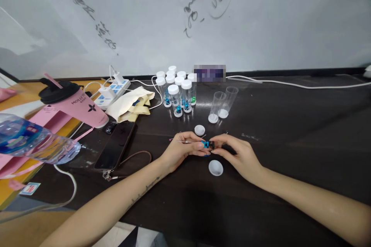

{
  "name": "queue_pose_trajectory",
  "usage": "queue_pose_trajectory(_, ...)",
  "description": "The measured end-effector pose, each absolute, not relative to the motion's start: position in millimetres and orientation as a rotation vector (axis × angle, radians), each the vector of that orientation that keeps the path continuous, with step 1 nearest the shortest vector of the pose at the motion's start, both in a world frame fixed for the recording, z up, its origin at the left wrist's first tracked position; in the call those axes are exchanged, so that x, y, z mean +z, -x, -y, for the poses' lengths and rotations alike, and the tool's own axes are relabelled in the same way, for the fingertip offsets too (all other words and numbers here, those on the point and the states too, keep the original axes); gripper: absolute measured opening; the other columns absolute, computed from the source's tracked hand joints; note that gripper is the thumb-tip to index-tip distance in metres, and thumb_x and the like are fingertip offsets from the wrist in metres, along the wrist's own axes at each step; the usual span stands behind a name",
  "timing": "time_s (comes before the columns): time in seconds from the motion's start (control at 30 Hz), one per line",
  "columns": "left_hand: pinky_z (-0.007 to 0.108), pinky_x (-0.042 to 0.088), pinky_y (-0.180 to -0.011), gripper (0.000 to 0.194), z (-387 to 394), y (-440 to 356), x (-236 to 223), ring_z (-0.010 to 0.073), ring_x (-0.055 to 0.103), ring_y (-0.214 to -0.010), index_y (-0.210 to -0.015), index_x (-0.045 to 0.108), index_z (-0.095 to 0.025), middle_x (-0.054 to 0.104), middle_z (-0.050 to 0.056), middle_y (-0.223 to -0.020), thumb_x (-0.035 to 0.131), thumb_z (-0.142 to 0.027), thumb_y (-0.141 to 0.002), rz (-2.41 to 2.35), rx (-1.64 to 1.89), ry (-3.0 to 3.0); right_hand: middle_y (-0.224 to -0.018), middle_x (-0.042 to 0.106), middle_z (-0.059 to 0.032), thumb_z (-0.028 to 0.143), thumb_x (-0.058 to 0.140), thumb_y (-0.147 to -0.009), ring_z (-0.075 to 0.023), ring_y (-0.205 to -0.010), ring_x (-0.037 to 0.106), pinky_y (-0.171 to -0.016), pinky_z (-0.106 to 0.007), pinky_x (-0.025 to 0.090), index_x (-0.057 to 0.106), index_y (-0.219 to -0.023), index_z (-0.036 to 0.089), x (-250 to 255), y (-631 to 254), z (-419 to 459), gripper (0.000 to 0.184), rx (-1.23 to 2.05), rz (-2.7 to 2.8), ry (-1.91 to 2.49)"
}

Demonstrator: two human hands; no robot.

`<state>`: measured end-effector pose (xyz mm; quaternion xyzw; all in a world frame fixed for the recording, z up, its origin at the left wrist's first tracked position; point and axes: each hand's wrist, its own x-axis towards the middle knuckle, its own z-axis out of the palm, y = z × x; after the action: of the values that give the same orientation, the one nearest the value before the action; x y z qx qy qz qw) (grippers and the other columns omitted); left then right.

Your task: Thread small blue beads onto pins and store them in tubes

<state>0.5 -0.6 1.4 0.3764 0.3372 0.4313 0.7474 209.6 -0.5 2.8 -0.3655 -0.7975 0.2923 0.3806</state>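
My left hand (184, 148) pinches a small blue plastic piece (205, 144) between thumb and fingers. From the other side, the fingertips of my right hand (236, 152) close on a small black piece (211, 145) that touches the blue one. Whether the two are joined I cannot tell, as the fingers hide part of them. A thin pale stick (182, 141) lies along my left fingers. Just beyond my hands is a white cap (199, 130), and a second white cap (216, 168) lies on the near side, hollow side up.
Two clear tubes (217, 105) without top caps stand behind my right hand. Several white-capped tubes (174, 100) hold small blue or green pieces. To the left are a phone (114, 146), a cloth pouch (131, 104), a power strip (123, 87), a pink cup (79, 104) and a water bottle (37, 139).
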Motion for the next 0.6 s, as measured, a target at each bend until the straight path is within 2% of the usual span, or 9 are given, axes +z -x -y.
queue_pose_trajectory(0.13,0.025,0.056,-0.068,0.023,0.5,-1.1,2.5,0.0186,0.072,-0.071,-0.081,0.065,-0.010,0.075,0.008,-0.075,0.079,-0.023,-0.068,-0.739,0.951,-0.816,-0.099,0.069,-0.0040,0.026,0.060,-0.090,-0.0188,-0.086,0.068,-0.080,-0.034,0.056,0.054,-0.122,0.024,1.0,-209.7,-0.1,0.032,0.748,2.029,0.913)
queue_pose_trajectory(0.3,0.028,0.056,-0.070,0.026,0.9,-0.9,3.3,0.0201,0.072,-0.072,-0.083,0.066,-0.011,0.075,0.009,-0.078,0.080,-0.026,-0.067,-0.736,0.935,-0.843,-0.094,0.070,-0.0044,0.026,0.058,-0.091,-0.0194,-0.082,0.069,-0.077,-0.034,0.058,0.059,-0.114,0.023,0.3,-209.5,0.8,0.023,0.686,2.043,0.900)
queue_pose_trajectory(0.47,0.030,0.055,-0.073,0.034,0.6,0.0,2.9,0.0206,0.072,-0.074,-0.098,0.070,-0.011,0.075,0.009,-0.080,0.079,-0.024,-0.068,-0.737,0.921,-0.852,-0.091,0.071,-0.0024,0.022,0.058,-0.091,-0.0177,-0.080,0.070,-0.075,-0.030,0.058,0.059,-0.110,0.023,-0.6,-209.6,1.7,0.019,0.707,2.020,0.914)
queue_pose_trajectory(0.6,0.028,0.055,-0.074,0.030,0.6,0.2,2.6,0.0191,0.072,-0.074,-0.098,0.072,-0.009,0.075,0.010,-0.081,0.076,-0.022,-0.071,-0.723,0.920,-0.851,-0.093,0.071,-0.0029,0.023,0.058,-0.092,-0.0182,-0.083,0.070,-0.076,-0.031,0.059,0.058,-0.111,0.023,-1.0,-209.6,2.4,0.020,0.735,2.011,0.916)
